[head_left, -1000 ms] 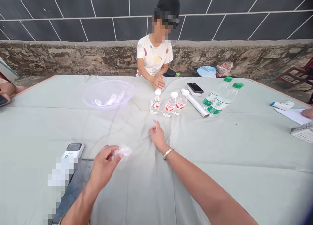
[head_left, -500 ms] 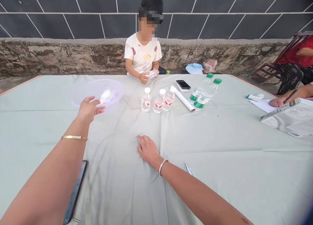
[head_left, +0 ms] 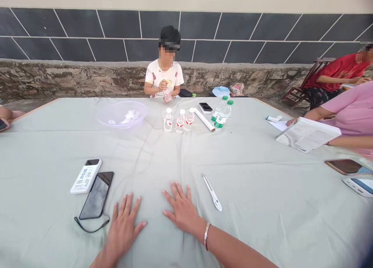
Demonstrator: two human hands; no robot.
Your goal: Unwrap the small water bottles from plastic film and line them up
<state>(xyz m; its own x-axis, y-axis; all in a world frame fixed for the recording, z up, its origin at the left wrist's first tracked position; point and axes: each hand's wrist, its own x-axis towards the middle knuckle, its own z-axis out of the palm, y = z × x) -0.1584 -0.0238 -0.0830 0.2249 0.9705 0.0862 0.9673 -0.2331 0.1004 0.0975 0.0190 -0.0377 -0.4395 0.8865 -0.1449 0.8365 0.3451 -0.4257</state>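
Withdrawn from the purple-tinted bowl (head_left: 102,115), the left hand (head_left: 124,225) now lies palm down on the bench (head_left: 247,163), where half a second earlier it reached to the bowl's edge. Crumpled clear plastic (head_left: 131,116) sits inside the bowl, well apart from both hands. Opposite its partner, the right hand (head_left: 183,211) has flattened from a loose curl. Fingers on both hands are spread and relaxed, grasping nothing, which suggests a pause in the handling.

Just beside the left hand rests a dark phone (head_left: 97,196) with a wrist strap (head_left: 93,227), next to a white power bank (head_left: 86,178). To the right hand's right lies a slim white cutter or pen; (head_left: 211,192) its exact kind is hard to tell. Across the bench, a person in a patterned white shirt (head_left: 164,78), who earlier handled clear plastic, now holds a small bottle (head_left: 167,95) in both hands. Three similar white-capped bottles (head_left: 180,122) stand upright nearer the camera.
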